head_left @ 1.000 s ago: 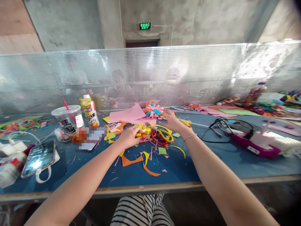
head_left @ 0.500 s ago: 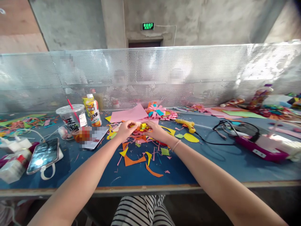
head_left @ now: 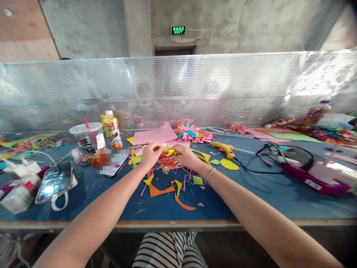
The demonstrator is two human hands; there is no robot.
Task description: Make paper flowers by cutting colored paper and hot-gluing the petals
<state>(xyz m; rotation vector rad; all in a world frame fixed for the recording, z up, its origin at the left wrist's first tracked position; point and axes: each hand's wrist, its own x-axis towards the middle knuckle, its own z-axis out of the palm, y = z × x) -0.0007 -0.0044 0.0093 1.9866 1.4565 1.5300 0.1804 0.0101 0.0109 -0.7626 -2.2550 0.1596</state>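
We pinch the paper bundle [head_left: 168, 153] between left hand [head_left: 148, 155] and right hand [head_left: 186, 158]; it looks light, soft, easily crushed, best held at its edges.

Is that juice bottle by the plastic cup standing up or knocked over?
Upright: the juice bottle stands on its base, white cap on top, beside the plastic cup.

Concrete wall [head_left: 251, 22], perforated metal screen [head_left: 178, 89], blue table [head_left: 251, 193]
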